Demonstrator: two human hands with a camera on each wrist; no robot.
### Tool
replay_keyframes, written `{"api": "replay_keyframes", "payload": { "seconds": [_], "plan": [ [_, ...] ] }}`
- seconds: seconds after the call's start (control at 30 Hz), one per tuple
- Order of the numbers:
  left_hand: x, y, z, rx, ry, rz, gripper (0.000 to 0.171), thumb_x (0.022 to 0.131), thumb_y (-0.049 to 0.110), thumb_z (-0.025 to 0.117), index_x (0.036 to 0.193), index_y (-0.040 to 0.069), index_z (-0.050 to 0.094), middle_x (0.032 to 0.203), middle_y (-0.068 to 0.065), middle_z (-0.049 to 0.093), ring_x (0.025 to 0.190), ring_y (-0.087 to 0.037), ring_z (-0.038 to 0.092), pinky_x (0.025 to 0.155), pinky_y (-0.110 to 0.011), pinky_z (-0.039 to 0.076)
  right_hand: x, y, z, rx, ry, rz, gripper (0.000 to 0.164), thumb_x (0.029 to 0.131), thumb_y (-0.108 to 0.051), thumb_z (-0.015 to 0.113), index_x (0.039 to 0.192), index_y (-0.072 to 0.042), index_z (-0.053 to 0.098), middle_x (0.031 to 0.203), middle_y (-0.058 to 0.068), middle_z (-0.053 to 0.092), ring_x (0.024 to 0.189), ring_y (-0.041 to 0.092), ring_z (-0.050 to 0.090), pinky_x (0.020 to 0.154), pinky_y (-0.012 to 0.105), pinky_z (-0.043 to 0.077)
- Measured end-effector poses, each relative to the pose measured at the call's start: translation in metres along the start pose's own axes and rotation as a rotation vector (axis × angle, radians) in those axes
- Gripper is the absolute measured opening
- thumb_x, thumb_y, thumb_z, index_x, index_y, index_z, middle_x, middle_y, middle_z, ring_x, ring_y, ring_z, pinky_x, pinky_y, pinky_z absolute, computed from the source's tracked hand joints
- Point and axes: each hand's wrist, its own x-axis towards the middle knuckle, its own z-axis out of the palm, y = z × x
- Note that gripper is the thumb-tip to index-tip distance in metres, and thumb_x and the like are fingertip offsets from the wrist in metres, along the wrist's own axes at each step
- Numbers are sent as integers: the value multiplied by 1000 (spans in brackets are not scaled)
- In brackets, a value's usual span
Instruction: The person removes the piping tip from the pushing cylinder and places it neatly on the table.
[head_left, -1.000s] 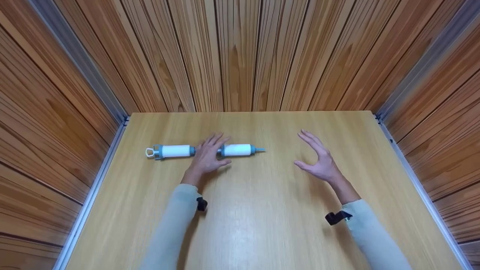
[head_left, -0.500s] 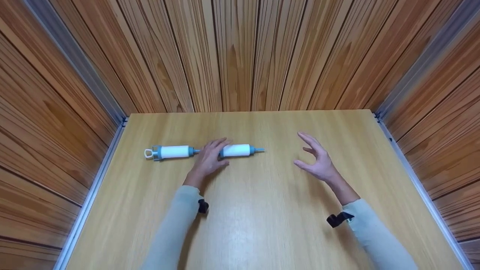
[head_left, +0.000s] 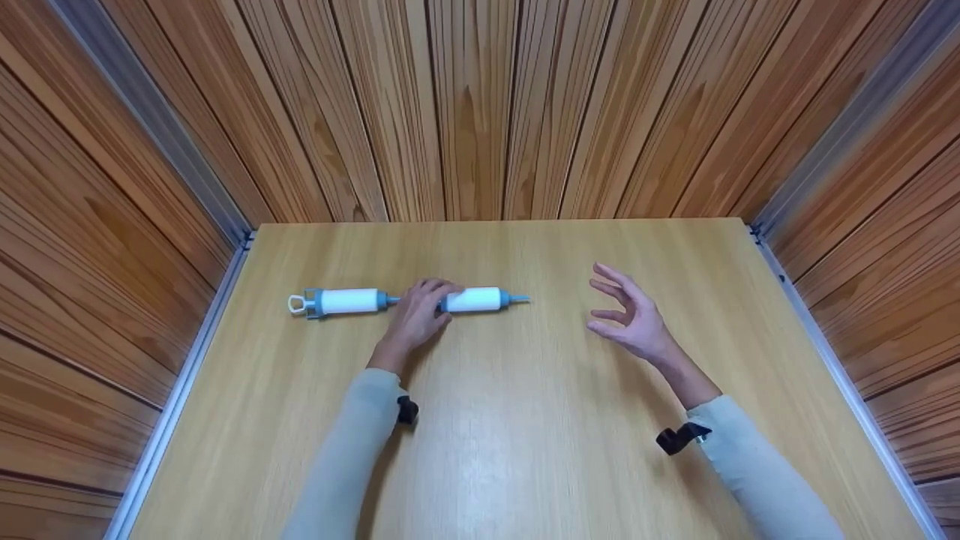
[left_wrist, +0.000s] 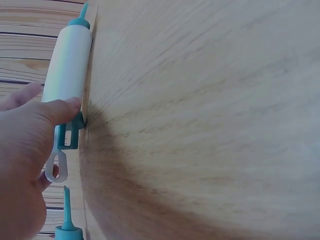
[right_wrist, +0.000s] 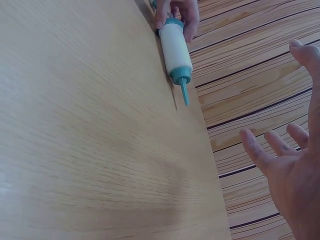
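Two white-barrelled syringes with teal ends lie in a row across the table, nozzles to the right. My left hand point(head_left: 415, 315) grips the right-hand syringe point(head_left: 474, 300) around its handle end. In the left wrist view, the thumb point(left_wrist: 64, 109) presses on the barrel, with fingers on its far side; the white ring handle point(left_wrist: 57, 167) shows below. Just left of that hand is the nozzle tip of the left-hand syringe point(head_left: 349, 301), its white ring facing left. My right hand point(head_left: 634, 322) hovers over the right of the table, fingers loosely bent, holding nothing.
The wooden table point(head_left: 510, 420) meets a plank wall point(head_left: 480, 112) at the back. Metal rails point(head_left: 840, 382) run along both sides, with plank side walls beyond. A small black wrist camera point(head_left: 407, 410) sits on each sleeve.
My left hand has come down and closed its fingers and thumb on the right-hand syringe. The right hand's fingers have curled slightly while staying in place. Both syringes lie about where they were.
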Motion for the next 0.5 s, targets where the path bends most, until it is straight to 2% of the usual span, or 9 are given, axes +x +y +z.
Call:
{"api": "replay_keyframes", "payload": {
  "seconds": [0.07,0.2,0.37,0.5],
  "plan": [
    [0,0,0,3,6,8,52,104,13,81,154,21,68,160,-11,66,152,-38,55,130,-62,45,-1,2,0,19,-9,-6,91,88,22,76,169,9,36,175,2,46,154,12,59,106,30,66],
    [0,0,0,-4,14,18,50,104,12,81,152,21,70,157,-11,68,150,-38,57,128,-63,46,-3,5,-1,26,-13,8,89,89,21,77,169,9,37,174,-4,47,153,14,60,106,30,65],
    [1,1,-1,-20,15,18,48,104,13,81,151,21,70,156,-12,68,149,-38,58,128,-62,47,-2,3,-2,3,-13,10,88,90,21,77,168,9,39,174,-2,48,154,19,60,108,30,65],
    [2,1,-2,-15,9,17,48,104,12,81,150,20,71,156,-12,68,148,-38,59,127,-61,48,4,1,-4,-14,-3,9,86,89,21,76,167,9,41,168,-13,53,155,21,59,111,28,62]
  ]
}}
